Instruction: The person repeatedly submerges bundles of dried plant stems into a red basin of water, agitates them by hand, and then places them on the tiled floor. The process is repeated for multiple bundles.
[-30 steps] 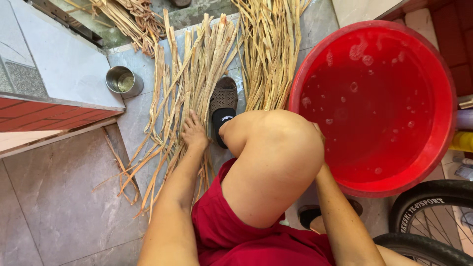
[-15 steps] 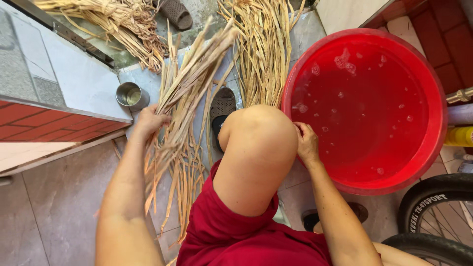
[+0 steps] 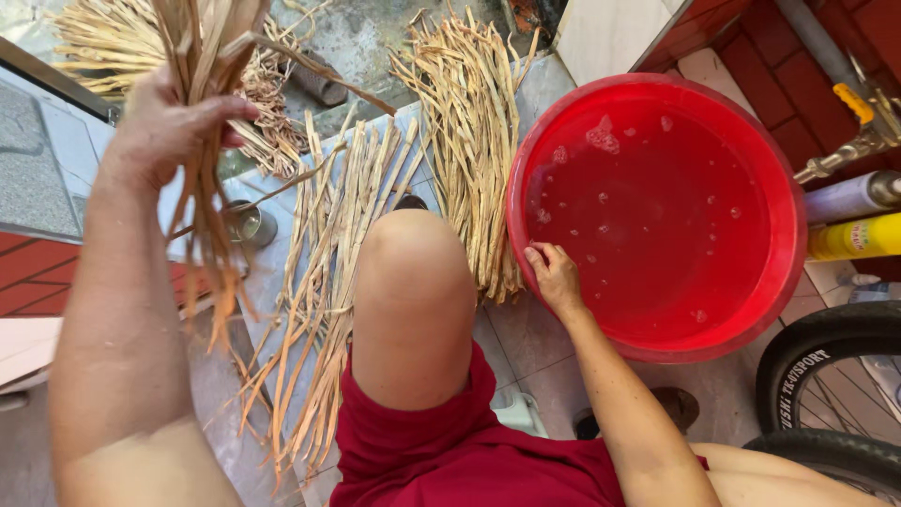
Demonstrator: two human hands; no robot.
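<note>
Head view: left hand (image 3: pixel 169 122) is clenched on a raised bunch of dry strips (image 3: pixel 208 141), right hand (image 3: pixel 554 277) rests loosely curled on the red basin's (image 3: pixel 657 347) rim, its water holds none, and most strips (image 3: pixel 328 272) lie unsoaked on the floor

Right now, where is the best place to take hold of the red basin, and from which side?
Grip the red basin by its near rim, from the person's side, probably. The right hand rests there; water fills it, so two hands keep it level.

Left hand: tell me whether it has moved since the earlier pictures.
Yes. The left hand has risen off the strips on the floor and now holds a bunch above the metal cup.
</note>
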